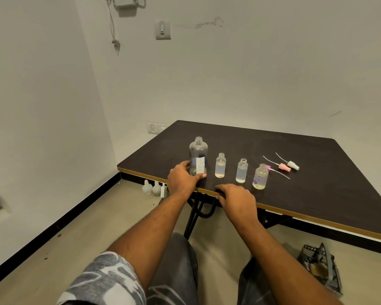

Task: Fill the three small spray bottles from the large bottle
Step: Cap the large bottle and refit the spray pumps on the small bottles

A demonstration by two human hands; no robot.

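Note:
The large clear bottle (198,154) stands uncapped near the table's front left corner, almost empty, with a white label low on it. My left hand (183,179) curls round its base. To its right, three small clear bottles stand open in a row: the first small bottle (220,165), the second small bottle (242,171) and a third small bottle with purple print (260,176); each holds pale liquid. My right hand (235,200) rests on the table's front edge with fingers loosely bent, holding nothing.
The dark table (295,194) has a gold-trimmed front edge. Spray pump tops lie at the right: a pink pump (284,167), a white pump (293,165) and one behind the third bottle. White containers (151,187) sit on the floor under the table's left corner.

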